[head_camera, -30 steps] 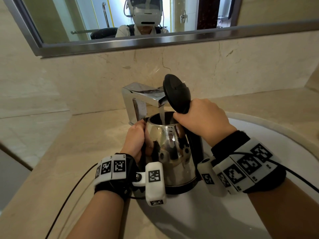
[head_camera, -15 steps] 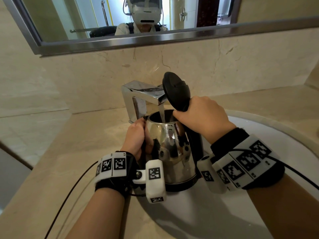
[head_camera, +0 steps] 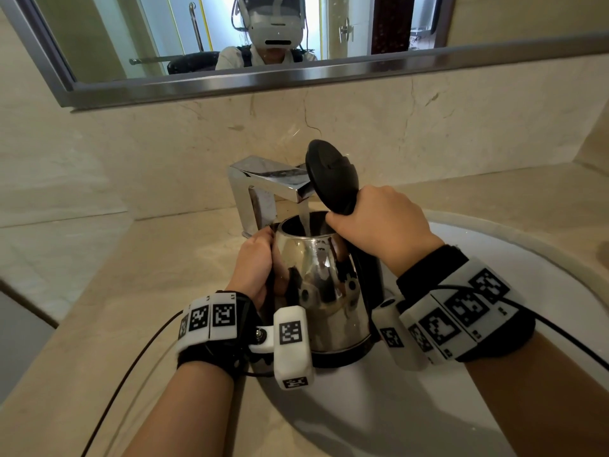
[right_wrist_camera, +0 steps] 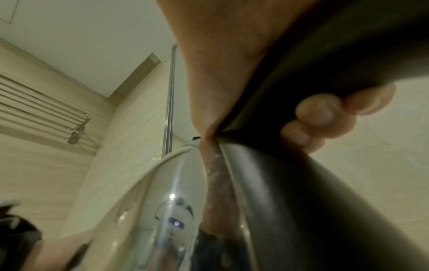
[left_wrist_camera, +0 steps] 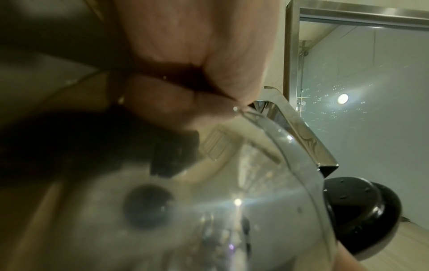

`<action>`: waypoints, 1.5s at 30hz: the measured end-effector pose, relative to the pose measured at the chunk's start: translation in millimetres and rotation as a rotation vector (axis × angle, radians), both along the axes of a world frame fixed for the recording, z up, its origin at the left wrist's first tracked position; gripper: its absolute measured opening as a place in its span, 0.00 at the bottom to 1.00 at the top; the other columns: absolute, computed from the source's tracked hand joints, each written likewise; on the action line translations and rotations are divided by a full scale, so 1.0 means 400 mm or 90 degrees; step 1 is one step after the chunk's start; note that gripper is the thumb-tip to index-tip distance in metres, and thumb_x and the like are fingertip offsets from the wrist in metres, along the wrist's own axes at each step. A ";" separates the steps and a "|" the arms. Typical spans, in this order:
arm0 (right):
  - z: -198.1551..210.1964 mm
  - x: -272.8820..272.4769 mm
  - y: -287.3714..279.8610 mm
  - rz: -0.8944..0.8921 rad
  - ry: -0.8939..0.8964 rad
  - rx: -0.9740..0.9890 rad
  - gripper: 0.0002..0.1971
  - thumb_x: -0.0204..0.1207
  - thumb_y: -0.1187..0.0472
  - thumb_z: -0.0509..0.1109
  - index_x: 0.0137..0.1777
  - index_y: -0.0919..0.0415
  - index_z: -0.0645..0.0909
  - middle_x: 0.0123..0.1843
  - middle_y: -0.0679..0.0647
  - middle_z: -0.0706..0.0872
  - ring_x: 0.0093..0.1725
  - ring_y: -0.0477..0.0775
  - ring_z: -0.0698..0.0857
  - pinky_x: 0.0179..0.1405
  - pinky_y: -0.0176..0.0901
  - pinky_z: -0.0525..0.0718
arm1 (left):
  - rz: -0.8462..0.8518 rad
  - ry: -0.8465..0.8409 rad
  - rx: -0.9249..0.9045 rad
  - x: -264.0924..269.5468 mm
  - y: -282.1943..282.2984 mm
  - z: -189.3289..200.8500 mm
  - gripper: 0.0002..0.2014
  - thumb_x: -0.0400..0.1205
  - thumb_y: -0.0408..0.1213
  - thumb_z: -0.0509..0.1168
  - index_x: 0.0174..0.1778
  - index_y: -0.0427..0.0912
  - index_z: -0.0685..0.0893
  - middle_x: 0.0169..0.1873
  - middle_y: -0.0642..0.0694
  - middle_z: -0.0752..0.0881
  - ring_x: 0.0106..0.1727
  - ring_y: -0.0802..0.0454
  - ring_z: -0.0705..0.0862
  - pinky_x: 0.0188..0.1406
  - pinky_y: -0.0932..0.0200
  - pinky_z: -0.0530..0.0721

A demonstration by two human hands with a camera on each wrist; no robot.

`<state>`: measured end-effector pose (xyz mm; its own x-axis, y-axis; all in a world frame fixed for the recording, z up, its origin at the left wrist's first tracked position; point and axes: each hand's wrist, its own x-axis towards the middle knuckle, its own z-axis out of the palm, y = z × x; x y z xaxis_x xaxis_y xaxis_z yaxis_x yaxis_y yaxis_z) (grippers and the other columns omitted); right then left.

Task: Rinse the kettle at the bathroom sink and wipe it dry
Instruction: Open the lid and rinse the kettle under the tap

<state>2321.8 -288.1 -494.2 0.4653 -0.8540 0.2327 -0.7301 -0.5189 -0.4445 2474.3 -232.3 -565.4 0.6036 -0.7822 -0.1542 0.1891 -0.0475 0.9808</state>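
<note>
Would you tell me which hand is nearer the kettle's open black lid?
Right. The right hand grips the handle just below the lid; the left hand holds the kettle on its far side.

I count one kettle (head_camera: 324,291), one lid (head_camera: 331,174), one tap (head_camera: 268,183), one sink (head_camera: 527,258), one mirror (head_camera: 164,31), and two hands: left hand (head_camera: 255,265), right hand (head_camera: 382,225).

Head view looking down at sink (head_camera: 494,258), wrist views close, upward, sharing kettle (head_camera: 316,291)
</note>
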 end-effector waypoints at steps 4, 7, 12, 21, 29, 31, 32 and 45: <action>-0.001 -0.002 0.000 0.001 -0.005 0.002 0.14 0.74 0.45 0.66 0.38 0.56 0.77 0.29 0.49 0.75 0.36 0.55 0.78 0.34 0.42 0.72 | -0.003 -0.003 0.012 -0.001 0.001 0.001 0.15 0.87 0.40 0.50 0.48 0.41 0.81 0.32 0.45 0.83 0.32 0.52 0.81 0.22 0.63 0.76; -0.002 0.000 -0.001 0.000 -0.006 0.005 0.14 0.74 0.45 0.65 0.39 0.56 0.77 0.30 0.49 0.75 0.35 0.54 0.78 0.34 0.42 0.72 | -0.008 -0.003 0.015 0.001 0.002 0.000 0.15 0.87 0.41 0.50 0.48 0.41 0.82 0.34 0.45 0.83 0.35 0.51 0.81 0.26 0.60 0.75; -0.002 0.000 -0.002 -0.002 -0.005 0.004 0.14 0.74 0.45 0.65 0.40 0.57 0.77 0.30 0.49 0.75 0.37 0.55 0.79 0.35 0.42 0.72 | -0.010 -0.007 0.019 0.001 0.002 0.000 0.15 0.87 0.41 0.49 0.49 0.41 0.81 0.33 0.45 0.83 0.34 0.51 0.81 0.26 0.61 0.75; -0.004 0.001 -0.004 -0.003 -0.007 0.000 0.15 0.74 0.44 0.66 0.40 0.57 0.78 0.30 0.50 0.75 0.38 0.56 0.80 0.36 0.43 0.74 | -0.008 -0.012 0.025 0.001 0.001 0.001 0.17 0.87 0.40 0.49 0.60 0.37 0.81 0.40 0.42 0.85 0.40 0.49 0.83 0.33 0.59 0.77; -0.006 0.001 -0.004 -0.001 -0.007 -0.003 0.15 0.74 0.45 0.65 0.40 0.57 0.79 0.30 0.50 0.75 0.38 0.56 0.80 0.36 0.43 0.75 | -0.010 -0.020 0.027 -0.002 0.007 0.005 0.15 0.87 0.42 0.49 0.50 0.42 0.81 0.34 0.46 0.83 0.34 0.52 0.81 0.23 0.64 0.75; -0.006 0.001 -0.004 -0.002 -0.011 -0.003 0.15 0.73 0.45 0.66 0.41 0.58 0.79 0.30 0.50 0.76 0.38 0.56 0.80 0.36 0.43 0.75 | -0.008 -0.017 0.023 -0.003 0.006 0.005 0.16 0.87 0.42 0.49 0.47 0.42 0.81 0.33 0.46 0.83 0.34 0.52 0.81 0.24 0.63 0.75; -0.007 0.001 -0.004 -0.002 -0.011 -0.003 0.15 0.73 0.45 0.66 0.41 0.58 0.79 0.30 0.50 0.75 0.38 0.56 0.80 0.36 0.43 0.74 | -0.007 -0.016 0.020 -0.004 0.006 0.006 0.16 0.87 0.42 0.49 0.47 0.42 0.81 0.33 0.46 0.83 0.34 0.52 0.81 0.25 0.63 0.76; -0.007 -0.001 -0.002 0.001 -0.011 -0.012 0.15 0.74 0.45 0.65 0.41 0.58 0.79 0.30 0.49 0.75 0.37 0.55 0.80 0.36 0.43 0.74 | 0.007 -0.018 0.018 -0.012 0.010 0.013 0.15 0.87 0.41 0.50 0.42 0.44 0.80 0.32 0.46 0.82 0.33 0.52 0.80 0.22 0.62 0.75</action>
